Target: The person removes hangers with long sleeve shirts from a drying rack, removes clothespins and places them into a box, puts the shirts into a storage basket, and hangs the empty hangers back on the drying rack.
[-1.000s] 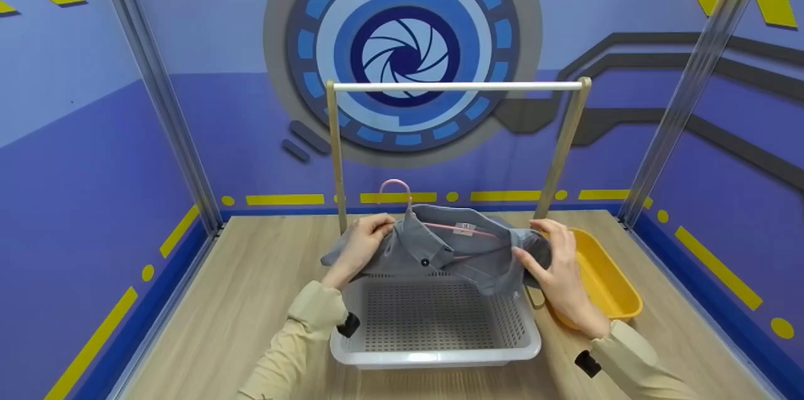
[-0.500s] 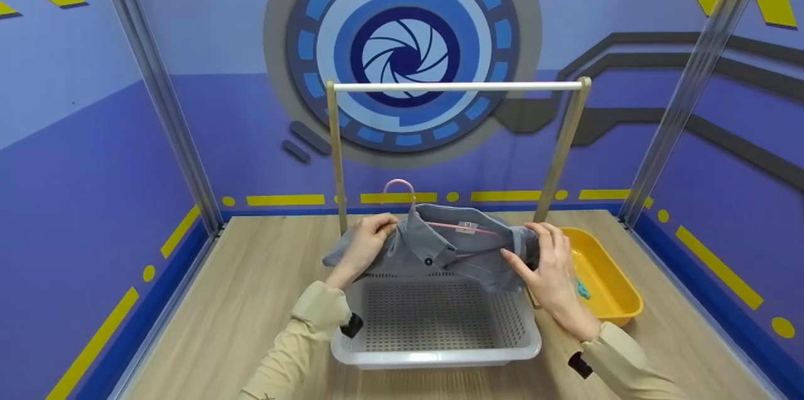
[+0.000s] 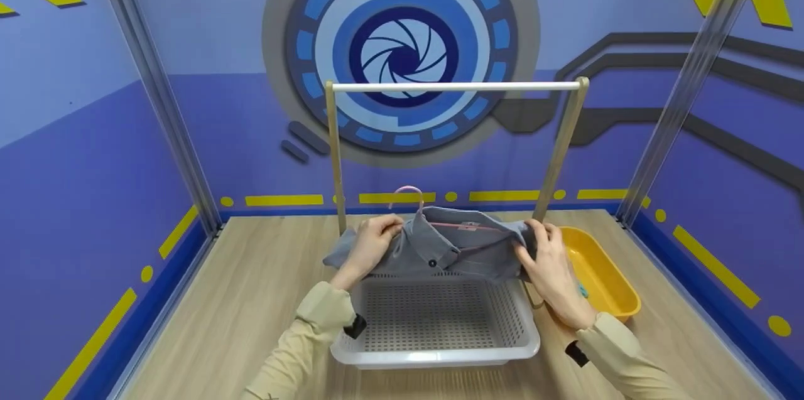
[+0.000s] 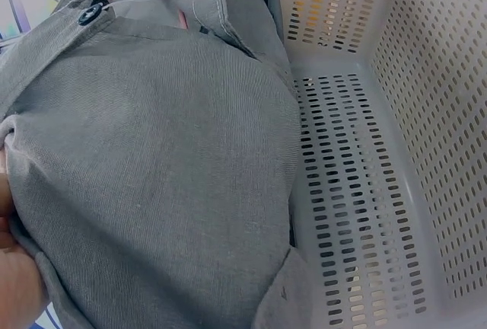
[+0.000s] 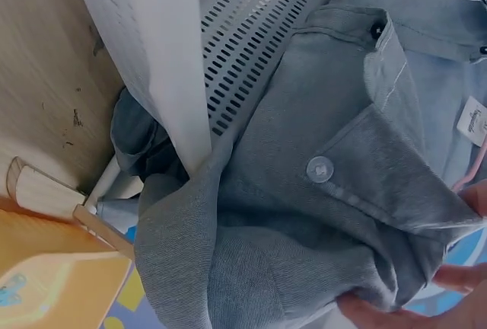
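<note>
Currently the left hand [image 3: 370, 247] pinches a grey button-up shirt [image 3: 433, 243] near one shoulder, while the right hand [image 3: 554, 274] grips its opposite side. Between them, the shirt spreads over the far side of the white perforated basket [image 3: 433, 359], partly draping outside it. Inside the shirt sits a pink hanger [image 3: 421, 199], hook upward. Right of the basket, a yellow tray [image 3: 603, 281] rests on the wooden surface [image 3: 264, 299]; behind the basket stands a clothes rack [image 3: 452, 86].
</note>
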The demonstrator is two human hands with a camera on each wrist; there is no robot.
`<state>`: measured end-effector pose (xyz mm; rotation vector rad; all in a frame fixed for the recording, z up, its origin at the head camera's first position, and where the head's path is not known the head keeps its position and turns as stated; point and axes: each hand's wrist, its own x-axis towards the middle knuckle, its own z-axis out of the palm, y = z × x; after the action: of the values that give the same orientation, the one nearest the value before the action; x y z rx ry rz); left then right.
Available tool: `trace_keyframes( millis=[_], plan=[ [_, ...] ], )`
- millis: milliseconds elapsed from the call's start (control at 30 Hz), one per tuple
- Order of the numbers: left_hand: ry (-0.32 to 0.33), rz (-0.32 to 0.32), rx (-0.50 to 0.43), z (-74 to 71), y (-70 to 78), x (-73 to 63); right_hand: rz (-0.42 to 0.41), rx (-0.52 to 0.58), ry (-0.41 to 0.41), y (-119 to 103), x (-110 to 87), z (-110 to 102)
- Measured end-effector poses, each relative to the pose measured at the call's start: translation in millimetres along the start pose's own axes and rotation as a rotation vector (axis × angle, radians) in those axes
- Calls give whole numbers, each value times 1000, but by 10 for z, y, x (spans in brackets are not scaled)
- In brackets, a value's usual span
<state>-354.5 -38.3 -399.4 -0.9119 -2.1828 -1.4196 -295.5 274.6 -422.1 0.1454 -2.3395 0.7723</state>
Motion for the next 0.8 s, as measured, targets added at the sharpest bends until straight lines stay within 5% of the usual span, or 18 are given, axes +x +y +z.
trace_keyframes(
  millis=[467,800],
  plan=[
    [-22,20,-14,-67,51,34,-79,81,-34,37,123,-203],
    [-118,103,-27,-99,65,40,131,111,-197,57,210,-383]
  ],
)
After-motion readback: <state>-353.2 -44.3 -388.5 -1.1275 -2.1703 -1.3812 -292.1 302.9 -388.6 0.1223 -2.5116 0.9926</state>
